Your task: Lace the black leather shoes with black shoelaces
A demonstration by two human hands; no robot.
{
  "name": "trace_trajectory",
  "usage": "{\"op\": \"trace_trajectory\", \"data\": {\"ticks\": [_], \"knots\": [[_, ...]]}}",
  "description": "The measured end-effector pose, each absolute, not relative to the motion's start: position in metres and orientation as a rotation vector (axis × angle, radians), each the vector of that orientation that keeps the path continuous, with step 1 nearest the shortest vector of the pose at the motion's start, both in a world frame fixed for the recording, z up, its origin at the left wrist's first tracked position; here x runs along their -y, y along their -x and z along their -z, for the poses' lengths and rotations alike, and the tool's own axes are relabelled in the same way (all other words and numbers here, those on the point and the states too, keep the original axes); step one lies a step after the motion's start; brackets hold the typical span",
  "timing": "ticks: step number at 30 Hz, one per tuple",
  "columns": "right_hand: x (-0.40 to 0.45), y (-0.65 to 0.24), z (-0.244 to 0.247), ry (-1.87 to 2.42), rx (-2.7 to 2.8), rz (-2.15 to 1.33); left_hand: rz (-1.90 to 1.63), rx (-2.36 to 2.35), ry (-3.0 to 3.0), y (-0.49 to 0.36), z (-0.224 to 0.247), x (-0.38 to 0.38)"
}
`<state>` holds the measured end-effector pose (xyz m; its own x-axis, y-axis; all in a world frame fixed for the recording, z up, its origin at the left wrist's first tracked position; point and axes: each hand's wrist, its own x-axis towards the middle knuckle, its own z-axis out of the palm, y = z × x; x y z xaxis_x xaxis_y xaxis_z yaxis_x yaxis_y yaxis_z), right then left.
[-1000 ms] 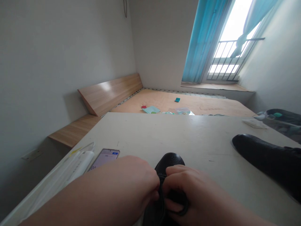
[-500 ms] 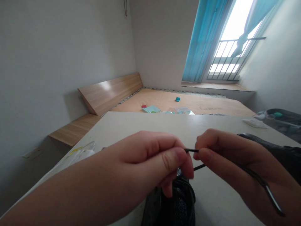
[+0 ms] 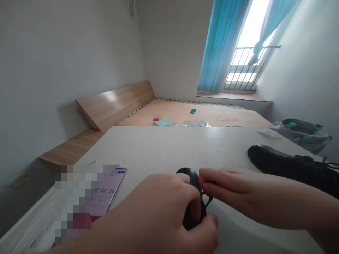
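Note:
A black leather shoe (image 3: 191, 175) stands on the pale table (image 3: 169, 148) between my hands, its toe pointing away from me. My left hand (image 3: 159, 211) wraps around the shoe's side, with the fingers over its upper. My right hand (image 3: 227, 185) comes in from the right and pinches a thin black shoelace (image 3: 208, 201) close to the shoe. The lace's knot area is mostly hidden by my fingers. A second black leather shoe (image 3: 288, 167) lies on its side at the table's right, its laces trailing to the right.
A smartphone (image 3: 109, 190) showing a clock lies left of my hands, next to a pixelated patch (image 3: 74, 201). A white paper (image 3: 268, 133) and a grey bag (image 3: 302, 134) sit at the far right. Beyond the table lies a wooden platform (image 3: 212, 114) with small items.
My hands have come down from above the shoe and moved closer together, no longer drawing the lace apart. The shoe's toe shows again, and the camera view has shifted slightly.

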<state>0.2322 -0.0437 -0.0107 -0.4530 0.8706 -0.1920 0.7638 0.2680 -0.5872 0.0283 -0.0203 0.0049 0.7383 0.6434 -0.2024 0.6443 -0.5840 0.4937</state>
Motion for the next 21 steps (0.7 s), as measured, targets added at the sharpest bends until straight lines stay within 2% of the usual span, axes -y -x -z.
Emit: {"op": "trace_trajectory", "data": {"ticks": [4,9,14,21], "knots": [[0.043,-0.235,0.004,1.6,2.426,-0.99,0.104,-0.914,-2.356,-0.044,0.005,0.021],[0.045,-0.244,0.003,1.466,2.447,-1.068,0.143,-0.88,-2.316,-0.047,0.009,0.017],[0.05,-0.246,0.014,1.498,2.423,-0.897,0.17,-0.87,-2.246,-0.043,0.013,0.013],[0.052,-0.238,0.02,1.59,2.349,-0.885,0.115,-0.962,-2.226,-0.042,0.021,0.013]]}}
